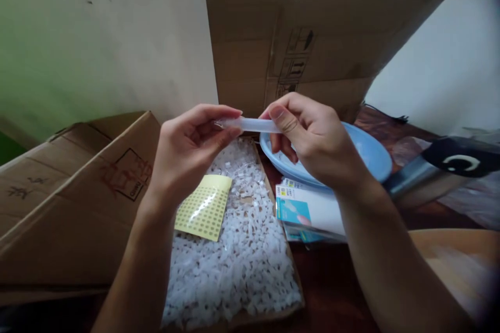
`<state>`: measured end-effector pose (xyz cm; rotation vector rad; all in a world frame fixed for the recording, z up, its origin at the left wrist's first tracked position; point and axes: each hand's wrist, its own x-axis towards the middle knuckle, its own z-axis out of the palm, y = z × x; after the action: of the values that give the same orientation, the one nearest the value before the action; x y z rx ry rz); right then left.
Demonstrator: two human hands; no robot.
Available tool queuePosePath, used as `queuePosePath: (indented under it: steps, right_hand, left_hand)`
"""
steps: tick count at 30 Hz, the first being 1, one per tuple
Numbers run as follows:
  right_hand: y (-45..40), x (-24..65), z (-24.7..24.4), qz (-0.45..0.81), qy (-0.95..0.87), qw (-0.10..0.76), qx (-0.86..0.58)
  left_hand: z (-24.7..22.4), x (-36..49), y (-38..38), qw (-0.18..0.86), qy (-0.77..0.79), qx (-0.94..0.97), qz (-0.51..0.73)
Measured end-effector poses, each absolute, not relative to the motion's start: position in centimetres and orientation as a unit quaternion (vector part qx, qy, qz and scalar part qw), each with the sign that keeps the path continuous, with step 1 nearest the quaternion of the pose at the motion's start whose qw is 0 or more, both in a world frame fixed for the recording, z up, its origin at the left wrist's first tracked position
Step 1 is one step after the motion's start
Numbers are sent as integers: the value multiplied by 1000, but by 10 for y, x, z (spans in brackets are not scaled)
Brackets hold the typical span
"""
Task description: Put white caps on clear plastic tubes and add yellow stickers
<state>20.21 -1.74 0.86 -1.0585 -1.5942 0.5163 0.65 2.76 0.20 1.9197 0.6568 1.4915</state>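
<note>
Between both hands a slim, translucent white tube (258,125) is held level, in the middle of the head view. My left hand (191,140) pinches its left end between thumb and fingers, where a clear tip shows. The right end is gripped by the thumb and curled fingers of my right hand (308,135). Below the left hand lies a yellow sheet of small round stickers (205,208). It rests on a shallow cardboard tray spread with many small white pieces (234,270), too small to name.
An open cardboard box (78,208) stands at the left, and a large carton (328,26) rises behind. Right of the tray are a light-blue basin (371,153), a stack of printed packets (308,210) and a metallic cylinder with a black band (414,182).
</note>
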Motion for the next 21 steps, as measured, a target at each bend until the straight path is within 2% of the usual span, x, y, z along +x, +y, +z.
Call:
queuePosePath:
  steps: [7, 12, 16, 21]
  right_hand:
    - [-14, 199, 6, 120, -698, 563, -426]
    - [-18, 199, 7, 173, -689, 550, -438]
    - [-21, 201, 8, 176, -676, 557, -448]
    - [-22, 200, 10, 118, -668, 601, -423]
  left_hand:
    - [1, 2, 31, 294, 253, 726, 567]
    - [3, 2, 27, 286, 242, 741, 557]
    - [2, 7, 25, 319, 242, 731, 553]
    - [-2, 8, 28, 366, 242, 715, 544]
